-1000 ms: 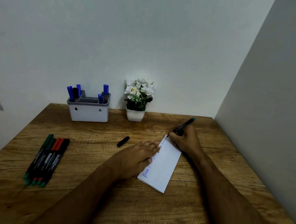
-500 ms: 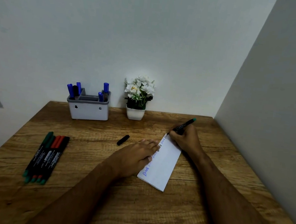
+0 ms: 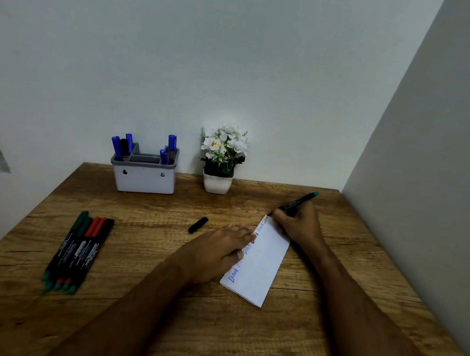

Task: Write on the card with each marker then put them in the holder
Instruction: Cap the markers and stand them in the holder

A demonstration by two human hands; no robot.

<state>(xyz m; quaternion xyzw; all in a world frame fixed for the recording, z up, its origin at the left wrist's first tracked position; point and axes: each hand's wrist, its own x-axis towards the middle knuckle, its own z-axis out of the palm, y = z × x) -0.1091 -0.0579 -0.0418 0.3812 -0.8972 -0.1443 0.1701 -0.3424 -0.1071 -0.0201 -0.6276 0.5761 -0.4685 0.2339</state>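
I see a wood-grain counter (image 3: 156,328) set into a corner between two pale walls. At its back edge stands a grey holder (image 3: 144,175) with blue markers upright in it, and just to its right a small white pot of white flowers (image 3: 218,182). A row of capped markers (image 3: 79,251) lies side by side near the left edge. A black cap (image 3: 198,225) lies loose near the middle, and a white card (image 3: 259,266) lies flat, angled, to its right
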